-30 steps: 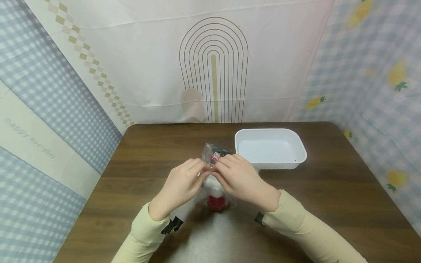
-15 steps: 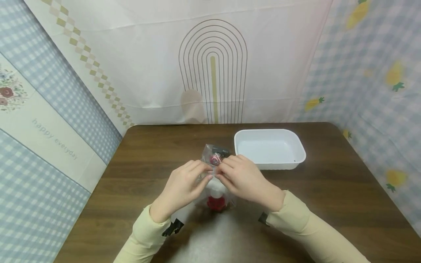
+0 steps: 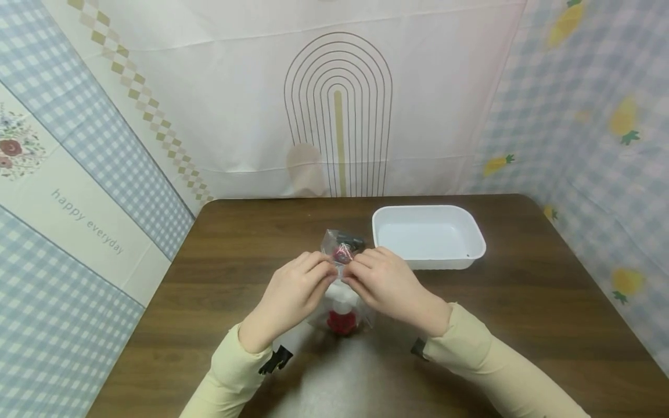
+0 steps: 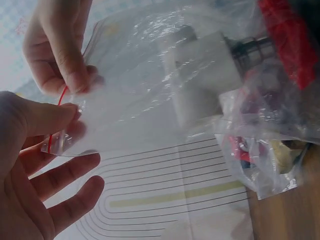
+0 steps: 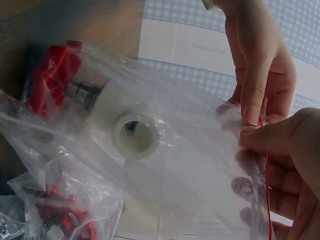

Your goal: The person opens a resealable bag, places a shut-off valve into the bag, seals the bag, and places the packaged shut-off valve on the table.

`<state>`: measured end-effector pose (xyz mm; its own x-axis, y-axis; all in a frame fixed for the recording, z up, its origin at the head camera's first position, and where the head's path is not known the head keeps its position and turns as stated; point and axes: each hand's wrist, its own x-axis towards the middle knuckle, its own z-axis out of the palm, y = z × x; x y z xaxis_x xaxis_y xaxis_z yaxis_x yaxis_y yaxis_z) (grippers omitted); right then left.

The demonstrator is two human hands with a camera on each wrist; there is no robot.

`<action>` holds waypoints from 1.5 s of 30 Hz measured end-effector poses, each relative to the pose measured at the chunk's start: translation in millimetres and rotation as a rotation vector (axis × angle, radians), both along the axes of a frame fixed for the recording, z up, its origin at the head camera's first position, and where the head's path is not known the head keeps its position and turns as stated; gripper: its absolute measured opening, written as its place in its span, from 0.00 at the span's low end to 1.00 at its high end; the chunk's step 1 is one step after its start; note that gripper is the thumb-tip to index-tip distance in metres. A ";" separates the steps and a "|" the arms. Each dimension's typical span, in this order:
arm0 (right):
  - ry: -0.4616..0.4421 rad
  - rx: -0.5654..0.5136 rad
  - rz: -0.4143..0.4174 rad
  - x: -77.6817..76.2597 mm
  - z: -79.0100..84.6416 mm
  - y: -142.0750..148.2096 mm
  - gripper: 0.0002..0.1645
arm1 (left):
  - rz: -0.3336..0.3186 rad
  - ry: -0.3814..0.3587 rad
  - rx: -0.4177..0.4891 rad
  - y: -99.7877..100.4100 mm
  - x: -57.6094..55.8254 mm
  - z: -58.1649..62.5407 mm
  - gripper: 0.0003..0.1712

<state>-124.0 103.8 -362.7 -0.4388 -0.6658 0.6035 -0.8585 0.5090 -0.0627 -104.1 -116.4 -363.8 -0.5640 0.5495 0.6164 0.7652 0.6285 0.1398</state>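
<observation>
A clear zip bag [image 4: 130,115] with a red seal line is held up by its top edge between both hands. My left hand [image 3: 295,290] pinches that edge between thumb and index finger; in the left wrist view its other fingers extend under the bag. My right hand [image 3: 389,284] pinches the same edge close beside it, fingertips near the left hand's. Inside the bag is a white plastic valve [image 5: 107,110] with a round open port, a dark stem and a red handle [image 3: 342,322]. The handle end hangs lowest, over the table.
Just beyond the hands lies another clear bag [image 3: 343,253] with small red and dark pieces in it. A white rectangular tray [image 3: 434,259] stands at the back right of the brown wooden table [image 3: 235,232]. Patterned cloths [image 3: 245,104] hang behind and at the sides.
The right hand has shifted slightly right, opening a small gap between the two hands' fingertips. The left thumb moved away from its fingers, then closed back onto the bag's edge.
</observation>
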 end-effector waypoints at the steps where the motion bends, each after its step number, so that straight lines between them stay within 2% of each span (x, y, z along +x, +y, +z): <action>1: 0.004 0.001 0.003 0.0 0.4 -0.1 0.06 | -0.008 0.001 -0.012 0.5 -0.4 0.9 0.03; 6: 0.011 0.003 0.014 0.1 1.7 -0.8 0.06 | -0.020 0.045 -0.043 3.2 -1.2 2.7 0.03; 12: 0.007 0.021 0.010 -0.4 0.0 4.5 0.06 | -0.023 0.089 -0.032 1.7 -1.8 3.3 0.02; 22: 0.010 0.005 0.007 -3.2 -10.3 24.2 0.07 | -0.050 0.041 -0.029 -8.9 -1.2 4.8 0.03; 32: 0.014 -0.022 0.006 -2.3 -14.3 43.6 0.08 | -0.011 0.093 -0.042 -14.1 2.2 6.2 0.02; 40: -0.020 -0.030 -0.033 2.3 -13.9 53.9 0.23 | -0.008 0.084 -0.040 -18.6 5.7 6.5 0.03; 45: 0.007 -0.026 -0.039 3.5 -14.2 54.9 0.16 | 0.006 0.083 -0.047 -21.4 8.3 6.8 0.04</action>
